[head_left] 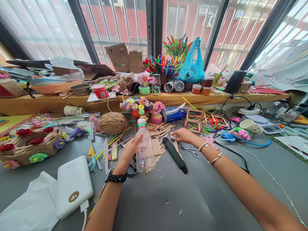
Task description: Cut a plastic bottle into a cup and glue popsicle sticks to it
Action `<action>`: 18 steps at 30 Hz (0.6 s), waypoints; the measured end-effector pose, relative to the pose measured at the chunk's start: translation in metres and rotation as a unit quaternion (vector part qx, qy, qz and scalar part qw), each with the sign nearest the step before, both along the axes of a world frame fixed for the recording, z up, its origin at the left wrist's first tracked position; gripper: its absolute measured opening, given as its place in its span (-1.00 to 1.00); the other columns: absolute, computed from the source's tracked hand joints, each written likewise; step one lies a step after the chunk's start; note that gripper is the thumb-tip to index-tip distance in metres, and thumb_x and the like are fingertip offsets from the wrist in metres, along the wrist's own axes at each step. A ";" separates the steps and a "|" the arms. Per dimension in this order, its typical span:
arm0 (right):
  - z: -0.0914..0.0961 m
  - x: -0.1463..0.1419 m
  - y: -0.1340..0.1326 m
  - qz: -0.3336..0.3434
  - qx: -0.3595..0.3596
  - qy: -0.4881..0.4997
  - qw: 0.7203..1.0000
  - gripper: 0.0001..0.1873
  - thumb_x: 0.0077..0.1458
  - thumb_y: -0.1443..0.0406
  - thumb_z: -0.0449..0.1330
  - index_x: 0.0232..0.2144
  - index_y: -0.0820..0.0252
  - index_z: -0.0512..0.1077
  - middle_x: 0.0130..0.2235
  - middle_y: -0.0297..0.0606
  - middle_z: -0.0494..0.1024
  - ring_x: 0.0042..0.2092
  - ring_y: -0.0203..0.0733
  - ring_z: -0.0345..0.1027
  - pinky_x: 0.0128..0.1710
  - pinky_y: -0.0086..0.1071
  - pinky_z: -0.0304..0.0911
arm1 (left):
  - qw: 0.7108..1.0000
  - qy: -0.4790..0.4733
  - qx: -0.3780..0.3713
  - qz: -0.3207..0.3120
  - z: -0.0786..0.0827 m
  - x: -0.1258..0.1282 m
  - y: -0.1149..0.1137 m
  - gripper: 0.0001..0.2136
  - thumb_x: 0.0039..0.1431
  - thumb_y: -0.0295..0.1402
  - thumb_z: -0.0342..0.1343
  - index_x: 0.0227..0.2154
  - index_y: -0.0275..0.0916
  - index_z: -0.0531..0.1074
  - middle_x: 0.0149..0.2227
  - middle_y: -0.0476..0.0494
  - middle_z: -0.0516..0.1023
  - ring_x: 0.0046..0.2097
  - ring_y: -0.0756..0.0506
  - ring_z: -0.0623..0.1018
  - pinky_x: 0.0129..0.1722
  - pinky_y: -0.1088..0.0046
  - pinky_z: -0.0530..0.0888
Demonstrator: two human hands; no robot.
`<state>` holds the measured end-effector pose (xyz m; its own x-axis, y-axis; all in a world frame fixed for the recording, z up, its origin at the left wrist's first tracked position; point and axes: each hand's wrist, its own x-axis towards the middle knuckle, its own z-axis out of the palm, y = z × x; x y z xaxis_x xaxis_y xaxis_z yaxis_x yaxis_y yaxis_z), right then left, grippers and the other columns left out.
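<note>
A clear plastic bottle (146,150) with a green-and-white neck stands between my arms, and my left hand (131,147) is wrapped around its left side. Its inside looks empty. Further right, my right hand (184,135) reaches to the craft sticks (156,146), its fingers pinched at a small white item (172,135) too small to name. Below that hand lies a dark green pouch-like case (175,155), with silver scissors (192,150) to its right. Black-handled scissors (131,170) lie partly hidden behind the bottle.
A twine ball (113,123), crocheted flowers (141,104) and a blue tissue pack (174,114) stand behind. At left are a twine basket (48,138) and a white power bank (74,186). A stick frame (195,121), black cable (240,157) and kitchen scale (268,127) lie right.
</note>
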<state>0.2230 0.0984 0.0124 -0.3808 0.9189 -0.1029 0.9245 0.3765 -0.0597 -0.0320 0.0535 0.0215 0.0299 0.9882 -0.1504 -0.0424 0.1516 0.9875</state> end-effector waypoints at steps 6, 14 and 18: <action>0.001 0.000 -0.004 0.005 0.020 -0.003 1.000 -0.58 -0.03 0.46 0.04 -0.06 0.20 0.33 -0.24 -0.14 0.53 -0.20 -0.15 0.39 -0.26 -0.44 0.18 | 0.954 0.296 0.036 0.041 -0.006 0.006 -0.004 -0.31 -0.25 0.10 0.08 -0.10 -0.30 0.31 -0.40 -0.20 0.51 -0.31 -0.27 0.49 -0.31 0.30 0.31; -0.006 -0.001 -0.010 0.036 0.036 -0.005 0.999 -0.74 0.00 0.46 0.01 -0.30 0.24 0.45 -0.23 -0.14 0.50 -0.20 -0.19 0.37 -0.23 -0.46 0.18 | 0.875 0.433 0.205 0.071 -0.007 0.012 -0.009 -0.48 -0.08 0.05 -0.01 -0.16 -0.27 0.34 -0.16 -0.30 0.34 -0.21 -0.24 0.43 -0.29 0.31 0.32; -0.012 -0.004 -0.012 0.033 0.050 -0.014 0.998 -0.77 -0.01 0.43 0.04 -0.29 0.31 0.43 -0.22 -0.06 0.46 -0.20 -0.12 0.37 -0.23 -0.41 0.22 | 0.838 0.449 0.308 0.044 -0.005 0.013 -0.009 -0.69 0.01 -0.08 0.00 -0.34 -0.19 0.43 -0.26 -0.19 0.36 -0.23 -0.19 0.40 -0.26 0.33 0.31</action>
